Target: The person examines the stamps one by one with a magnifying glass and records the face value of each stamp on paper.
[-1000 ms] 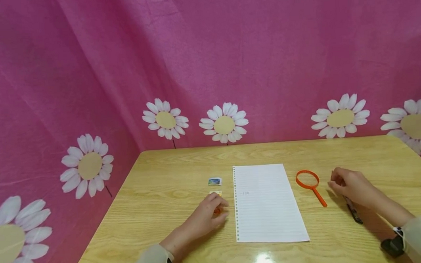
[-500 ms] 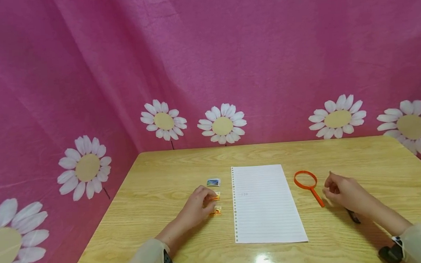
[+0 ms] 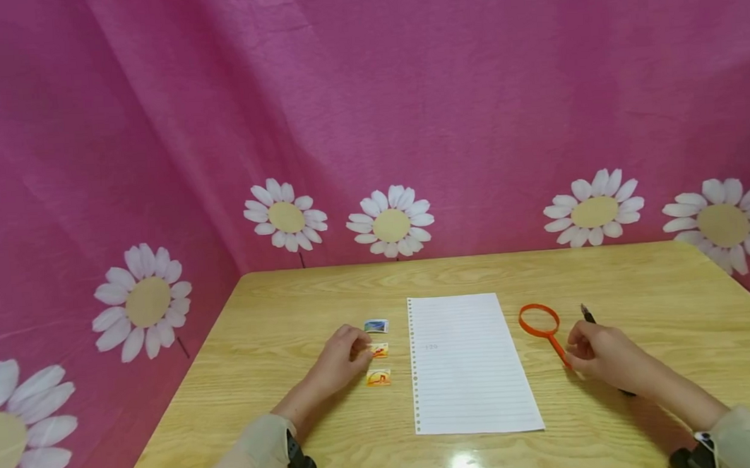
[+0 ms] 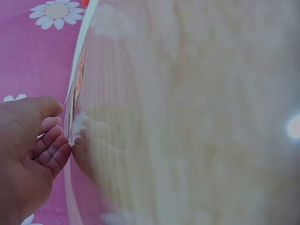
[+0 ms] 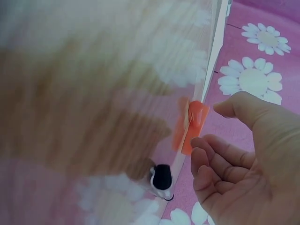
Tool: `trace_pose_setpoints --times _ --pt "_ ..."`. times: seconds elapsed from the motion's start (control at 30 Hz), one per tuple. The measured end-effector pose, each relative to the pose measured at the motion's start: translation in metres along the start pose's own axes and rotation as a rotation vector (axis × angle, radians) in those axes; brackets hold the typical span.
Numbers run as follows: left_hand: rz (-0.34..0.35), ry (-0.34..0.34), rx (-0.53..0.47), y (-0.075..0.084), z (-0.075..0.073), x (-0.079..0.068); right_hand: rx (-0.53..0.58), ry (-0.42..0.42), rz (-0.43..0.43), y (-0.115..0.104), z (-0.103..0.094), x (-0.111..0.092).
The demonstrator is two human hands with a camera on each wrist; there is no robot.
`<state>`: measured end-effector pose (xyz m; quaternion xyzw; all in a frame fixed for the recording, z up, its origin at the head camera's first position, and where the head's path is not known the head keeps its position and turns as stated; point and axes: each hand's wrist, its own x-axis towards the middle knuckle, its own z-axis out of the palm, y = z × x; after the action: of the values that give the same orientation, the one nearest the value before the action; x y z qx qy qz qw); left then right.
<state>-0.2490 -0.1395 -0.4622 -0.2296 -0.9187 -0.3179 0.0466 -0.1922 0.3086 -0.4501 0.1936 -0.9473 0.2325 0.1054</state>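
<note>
My left hand (image 3: 340,359) rests on the table, its loosely bent fingertips at the left edge of the middle stamp-sized picture (image 3: 380,350), which is yellow and red. A blue-green one (image 3: 376,326) lies behind it and another yellow one (image 3: 378,377) in front. The left wrist view shows no object inside that hand (image 4: 35,145). My right hand (image 3: 604,353) is beside the handle end of an orange magnifying glass (image 3: 557,349). In the right wrist view, thumb and fingers stand apart near the orange handle (image 5: 193,131). A black pen (image 3: 587,313) lies partly hidden beneath the right hand.
A lined sheet of paper (image 3: 472,391) with punched holes along its left side lies between the hands, bearing a small faint handwritten mark. The wooden table (image 3: 302,294) ends at a pink curtain (image 3: 458,116) printed with daisies.
The left hand has drawn back leftward, uncovering the two yellow pictures. My right hand has moved left from the pen to the magnifying glass handle. The view has shifted slightly.
</note>
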Motion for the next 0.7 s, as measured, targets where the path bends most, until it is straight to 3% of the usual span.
trace_pose_setpoints --times 0.33,0.7 --pt "-0.004 -0.051 0.036 -0.0008 -0.0017 0.0038 -0.019 -0.082 0.048 -0.0051 0.0059 -0.0017" --pt "0.050 -0.096 0.076 -0.0005 -0.0017 0.0055 -0.035 -0.078 0.061 -0.0064 0.0102 0.0037"
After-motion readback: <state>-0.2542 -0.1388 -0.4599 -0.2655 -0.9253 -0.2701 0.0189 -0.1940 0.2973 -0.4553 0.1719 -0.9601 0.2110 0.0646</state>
